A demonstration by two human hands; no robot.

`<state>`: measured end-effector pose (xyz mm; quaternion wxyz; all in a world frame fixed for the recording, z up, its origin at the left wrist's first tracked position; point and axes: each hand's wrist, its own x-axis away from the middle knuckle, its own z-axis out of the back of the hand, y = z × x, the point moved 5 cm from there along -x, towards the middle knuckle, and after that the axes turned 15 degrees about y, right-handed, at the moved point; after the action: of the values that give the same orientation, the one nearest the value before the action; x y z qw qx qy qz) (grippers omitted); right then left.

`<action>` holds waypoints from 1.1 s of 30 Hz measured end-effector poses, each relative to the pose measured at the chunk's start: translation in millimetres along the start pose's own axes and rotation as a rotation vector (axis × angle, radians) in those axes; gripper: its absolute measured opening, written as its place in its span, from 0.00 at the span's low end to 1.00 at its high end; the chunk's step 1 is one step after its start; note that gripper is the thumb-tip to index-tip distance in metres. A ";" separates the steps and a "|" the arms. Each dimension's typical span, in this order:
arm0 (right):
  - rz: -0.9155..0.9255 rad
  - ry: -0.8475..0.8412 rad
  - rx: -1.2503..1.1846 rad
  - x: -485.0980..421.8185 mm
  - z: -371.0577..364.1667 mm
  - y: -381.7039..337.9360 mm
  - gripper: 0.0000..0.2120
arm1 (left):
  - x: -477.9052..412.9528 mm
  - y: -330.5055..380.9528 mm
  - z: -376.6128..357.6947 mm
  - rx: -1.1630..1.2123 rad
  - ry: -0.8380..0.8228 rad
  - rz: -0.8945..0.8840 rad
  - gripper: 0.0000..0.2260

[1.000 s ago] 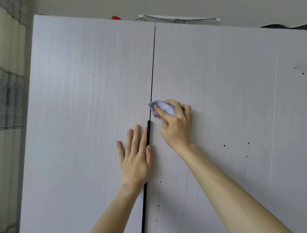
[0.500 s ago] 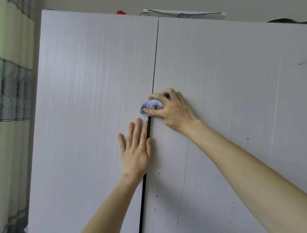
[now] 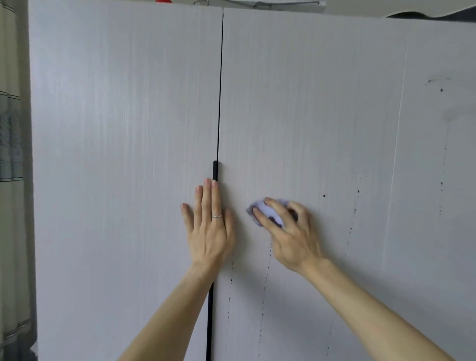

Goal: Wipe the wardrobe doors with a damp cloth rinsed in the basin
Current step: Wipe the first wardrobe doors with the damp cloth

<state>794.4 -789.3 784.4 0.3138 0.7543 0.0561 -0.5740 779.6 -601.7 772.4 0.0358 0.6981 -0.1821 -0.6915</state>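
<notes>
Two pale grey wardrobe doors fill the view, the left door (image 3: 123, 167) and the right door (image 3: 322, 123), split by a dark gap with a black handle strip (image 3: 215, 171). My left hand (image 3: 210, 226) lies flat with straight fingers on the left door's edge, beside the strip. My right hand (image 3: 288, 232) grips a crumpled pale lilac cloth (image 3: 268, 212) and presses it against the right door, a little right of the gap. Dark drip specks run down the right door below and to the right of the cloth.
A striped curtain (image 3: 13, 154) hangs at the far left beside the wardrobe. On top of the wardrobe lie a wire hanger (image 3: 257, 3), a small red object (image 3: 163, 1) and something dark (image 3: 438, 13) at the right.
My right hand has carried the cloth down and to the right, from the centre gap onto the right door. My left hand stays flat on the left door.
</notes>
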 end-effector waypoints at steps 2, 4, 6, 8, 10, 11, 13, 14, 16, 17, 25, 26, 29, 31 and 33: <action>-0.030 -0.006 -0.026 -19.8 2.0 17.6 0.28 | 8.8 -1.6 -4.0 0.004 -0.015 -0.044 0.30; -0.292 0.067 -0.018 -57.8 3.2 53.6 0.25 | 8.5 -5.3 -6.5 0.012 -0.017 -0.072 0.30; -0.498 0.196 0.017 -86.6 5.5 79.5 0.25 | 7.1 -6.0 -7.4 0.022 -0.004 -0.082 0.30; -0.480 0.235 0.041 -81.3 2.1 71.9 0.27 | 8.4 -4.6 -9.3 0.018 0.014 -0.089 0.30; -0.359 0.192 0.025 -44.5 -3.0 41.8 0.24 | 8.9 -4.9 -10.3 0.007 0.041 -0.094 0.30; -0.286 0.153 -0.007 -22.9 -4.6 22.7 0.23 | 6.3 -5.3 -10.6 0.001 0.053 -0.096 0.30; -0.136 0.071 -0.046 15.4 -1.3 -4.3 0.24 | 5.2 -5.2 -10.3 -0.014 0.058 -0.105 0.31; -0.065 0.039 -0.053 25.1 1.8 -5.5 0.26 | 7.7 -5.2 -9.1 -0.017 0.051 -0.108 0.30; -0.002 0.036 -0.050 15.7 6.1 15.4 0.28 | 9.1 -5.4 -7.8 -0.021 0.046 -0.113 0.30; -0.045 0.061 -0.016 4.2 8.9 33.5 0.26 | 9.3 -5.1 -7.2 -0.022 0.045 -0.115 0.30; -0.669 0.272 0.136 2.0 23.2 85.3 0.28 | 8.7 -3.5 -8.9 -0.046 0.071 -0.117 0.30; -0.604 0.220 0.116 18.8 19.9 61.4 0.28 | 8.6 -3.3 -8.8 -0.042 0.061 -0.115 0.30; -0.293 0.010 0.029 58.9 24.0 21.4 0.28 | 9.5 -1.6 -6.8 -0.029 0.029 -0.112 0.31; -0.135 -0.078 0.018 47.5 30.0 39.1 0.25 | 9.9 -1.7 -4.1 -0.032 0.026 -0.120 0.31; -0.280 0.001 -0.077 23.2 39.4 78.3 0.16 | 10.9 -1.2 -3.7 -0.031 0.031 -0.131 0.32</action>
<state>804.3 -879.3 789.9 0.2595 0.7268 0.1830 -0.6090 783.2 -604.6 761.8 0.0039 0.7185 -0.1246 -0.6843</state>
